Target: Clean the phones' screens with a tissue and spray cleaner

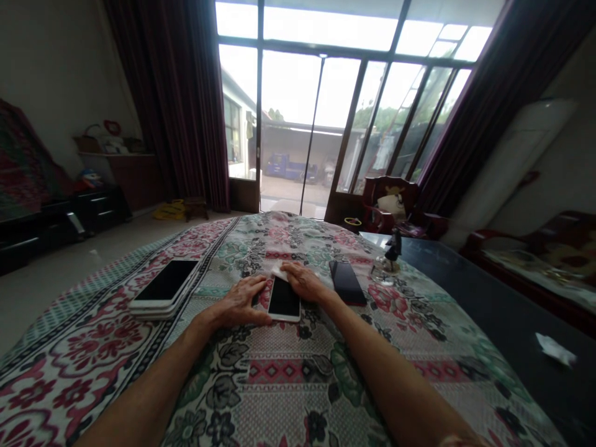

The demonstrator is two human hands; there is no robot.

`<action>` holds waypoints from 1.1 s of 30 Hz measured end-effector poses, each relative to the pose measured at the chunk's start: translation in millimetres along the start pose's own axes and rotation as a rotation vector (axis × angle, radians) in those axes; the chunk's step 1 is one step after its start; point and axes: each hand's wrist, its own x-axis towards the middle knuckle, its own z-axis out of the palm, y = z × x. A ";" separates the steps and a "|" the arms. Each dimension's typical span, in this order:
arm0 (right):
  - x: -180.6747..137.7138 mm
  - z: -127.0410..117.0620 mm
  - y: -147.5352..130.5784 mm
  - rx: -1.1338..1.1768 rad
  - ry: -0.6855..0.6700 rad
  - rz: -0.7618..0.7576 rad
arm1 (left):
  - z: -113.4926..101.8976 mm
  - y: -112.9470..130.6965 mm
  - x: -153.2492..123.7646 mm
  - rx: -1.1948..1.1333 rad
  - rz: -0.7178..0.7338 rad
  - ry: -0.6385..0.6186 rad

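Observation:
A white phone (285, 299) with a dark screen lies face up on the patterned tablecloth (298, 410). At its left edge rests my left hand (239, 302), fingers stretched out and apart, with the thumb by the phone's lower left corner. My right hand (302, 280) lies over the upper right part of the phone, its fingers closed on a white tissue (278, 270) pressed at the phone's top end. Part of the tissue is hidden under the fingers. To the right lies a dark phone (347, 283). On the left sits a stack of white phones (165, 285), the top one face up.
A small clear ornament with a dark figure (393, 248) stands right of the dark phone. Beyond it is a dark glossy table (447, 279) with a crumpled white tissue (555, 349). A wooden armchair (372, 198) and glass doors (293, 124) are farther back.

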 end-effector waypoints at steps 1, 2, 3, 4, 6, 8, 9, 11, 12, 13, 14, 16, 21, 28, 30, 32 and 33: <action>0.9 0.0 0.0 -0.002 0.006 0.010 | 0.0 -0.2 0.0 0.001 0.003 -0.001; 1.3 0.0 -0.1 -0.005 0.012 0.017 | -0.2 -0.2 -0.1 0.002 0.005 -0.004; 0.9 -0.1 -0.7 -0.010 0.016 0.018 | -0.6 0.2 -0.2 0.002 0.004 -0.007; -0.2 -0.4 -1.6 -0.016 0.014 0.012 | -1.2 0.8 -0.4 0.003 0.003 -0.011; -5.2 -1.6 -5.2 -0.031 -0.009 -0.025 | -2.3 2.4 -0.6 0.008 0.003 -0.016; -13.7 -4.0 -11.0 -0.043 -0.043 -0.067 | -3.1 3.9 -0.4 0.013 0.000 -0.015; -19.1 -5.7 -14.6 -0.047 -0.060 -0.086 | -3.3 4.6 -0.2 0.016 -0.003 -0.014; -31.4 -9.8 -22.4 -0.052 -0.093 -0.125 | -3.6 5.9 0.1 0.022 -0.011 -0.016; -38.0 -12.0 -26.3 -0.054 -0.109 -0.141 | -3.8 6.7 0.2 0.026 -0.014 -0.020; -44.6 -14.3 -30.0 -0.053 -0.123 -0.156 | -4.1 7.6 0.2 0.031 -0.016 -0.025; -51.0 -16.5 -33.4 -0.050 -0.135 -0.167 | -4.6 8.6 0.1 0.037 -0.018 -0.031; -62.6 -20.4 -39.0 -0.039 -0.153 -0.185 | -5.9 10.8 -0.5 0.049 -0.023 -0.040; -75.2 -24.7 -43.0 -0.005 -0.175 -0.216 | -7.4 13.5 -1.5 0.061 -0.025 -0.042; -46.9 -18.3 -23.7 -0.012 -0.159 -0.133 | -5.4 9.6 -0.6 0.048 -0.019 -0.031; -35.3 -14.5 -17.7 -0.022 -0.134 -0.109 | -5.2 9.1 -0.6 0.041 -0.021 -0.029; -24.4 -10.5 -13.1 -0.035 -0.103 -0.068 | -4.7 8.5 -0.3 0.038 -0.020 -0.027; -19.4 -8.5 -11.4 -0.047 -0.085 -0.037 | -4.3 8.0 0.0 0.037 -0.018 -0.022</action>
